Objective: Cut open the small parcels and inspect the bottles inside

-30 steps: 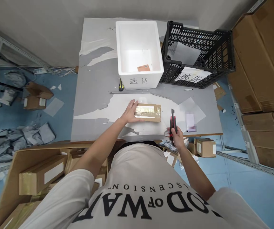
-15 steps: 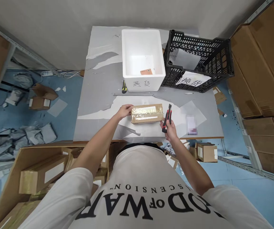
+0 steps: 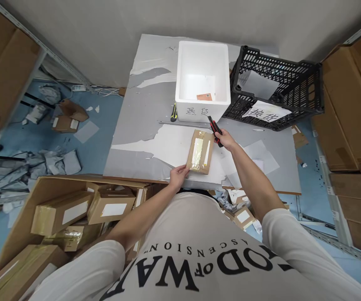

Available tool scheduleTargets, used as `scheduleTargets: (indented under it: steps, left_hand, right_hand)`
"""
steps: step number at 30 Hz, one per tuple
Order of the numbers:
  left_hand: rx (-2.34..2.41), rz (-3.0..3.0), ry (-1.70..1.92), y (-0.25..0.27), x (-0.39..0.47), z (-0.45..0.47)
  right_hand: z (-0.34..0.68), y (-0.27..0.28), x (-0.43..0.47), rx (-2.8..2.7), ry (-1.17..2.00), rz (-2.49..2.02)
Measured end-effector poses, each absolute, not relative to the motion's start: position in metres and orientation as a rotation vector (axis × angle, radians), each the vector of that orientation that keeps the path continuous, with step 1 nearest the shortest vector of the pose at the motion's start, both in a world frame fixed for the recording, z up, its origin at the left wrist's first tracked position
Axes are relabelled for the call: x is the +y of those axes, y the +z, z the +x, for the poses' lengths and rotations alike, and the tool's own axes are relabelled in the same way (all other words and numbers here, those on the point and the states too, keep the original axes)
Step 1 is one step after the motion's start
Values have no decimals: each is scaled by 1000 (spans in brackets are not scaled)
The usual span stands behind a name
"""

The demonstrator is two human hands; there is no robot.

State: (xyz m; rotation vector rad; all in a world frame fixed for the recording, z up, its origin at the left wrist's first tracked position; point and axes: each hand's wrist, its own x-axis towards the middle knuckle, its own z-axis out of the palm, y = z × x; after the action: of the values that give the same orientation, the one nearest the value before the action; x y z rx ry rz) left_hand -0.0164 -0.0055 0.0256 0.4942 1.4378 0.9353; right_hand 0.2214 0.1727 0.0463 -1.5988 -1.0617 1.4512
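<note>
A small taped cardboard box [image 3: 200,152] with white labels lies on the table, its long side now pointing away from me. My left hand [image 3: 179,176] grips the box at its near left corner. In my right hand [image 3: 226,139] is a red and black utility knife [image 3: 215,130], held beside the far right edge of the box. The knife's tip points up and left, towards the white foam box; whether its blade is out I cannot make out. Beneath the cardboard box is torn white paper [image 3: 170,144] on the grey table top [image 3: 130,121].
Behind stand a white foam box [image 3: 203,109] and a black plastic crate [image 3: 274,113] with a paper sign. A yellow and black cutter [image 3: 174,113] lies by the foam box. At my lower left, a large carton [image 3: 14,225] holds several parcels. Stacked cartons [image 3: 340,113] flank the right side.
The cardboard box has turned from lying crosswise to lengthwise. My left hand has shifted to its near corner, and my right hand has moved the utility knife to the far end.
</note>
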Motion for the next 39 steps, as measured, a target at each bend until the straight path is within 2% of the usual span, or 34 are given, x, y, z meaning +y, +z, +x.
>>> scheduleTargets:
  steps: [9,15,19,23,29,34,39]
  left_hand:
    - [1525,765,676,19,2,-36]
    - [1494,1208,564,30,87,-55]
    - [1334,1252,647,36,165,-41]
    - [1223,1125,534,34,204,-24]
    - [1196,1054,544,29,202,-18]
    - [1236,1051,638,37,192,-33]
    - [1365,1000,912,47,160,-60]
  right_hand:
    - [209,33,158,-1148,1296,-1626]
    - [216,38,66,-850,1216,-1522]
    - [206,44,-20,-448,1381,-1470]
    - [183,47,-66,-173,1547,-1384]
    - [154,41,-56,-17,1496,-1314]
    - [163,41,-37,-161,1419,-1380]
    - [205,61,19,-404,1430,-1448]
